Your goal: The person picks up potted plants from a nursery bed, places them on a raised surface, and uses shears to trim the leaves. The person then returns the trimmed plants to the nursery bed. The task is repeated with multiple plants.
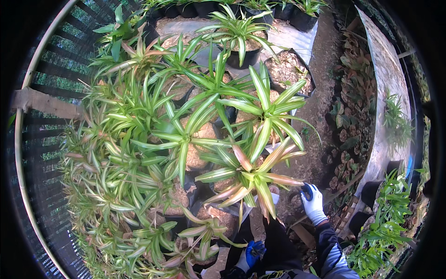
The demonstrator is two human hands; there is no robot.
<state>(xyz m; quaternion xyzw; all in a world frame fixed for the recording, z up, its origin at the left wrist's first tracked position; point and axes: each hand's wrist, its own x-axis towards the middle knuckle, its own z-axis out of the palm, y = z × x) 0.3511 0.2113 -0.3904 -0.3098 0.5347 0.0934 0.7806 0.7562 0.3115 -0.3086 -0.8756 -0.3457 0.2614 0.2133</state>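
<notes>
My right hand (312, 203), in a white glove with blue on the fingers, is at the tip of a pinkish leaf of a variegated bromeliad-like plant (256, 174). Whether the fingers pinch that leaf cannot be told. Low in the picture, in front of my dark trousers, my left hand (251, 256) wears a blue-coated glove; its fingers are curled, and a small dark thing seems to lie in or against them. Just behind the pinkish plant stands a green and cream striped plant (266, 113).
Many striped plants in black grow bags (177, 89) crowd the left side. A bag filled with wood chips (291, 71) stands at the upper right. A dirt path (313, 122) runs along the right, beside a pale sheet (392, 69) and more potted plants (383, 219). Dark shade netting curves along the left.
</notes>
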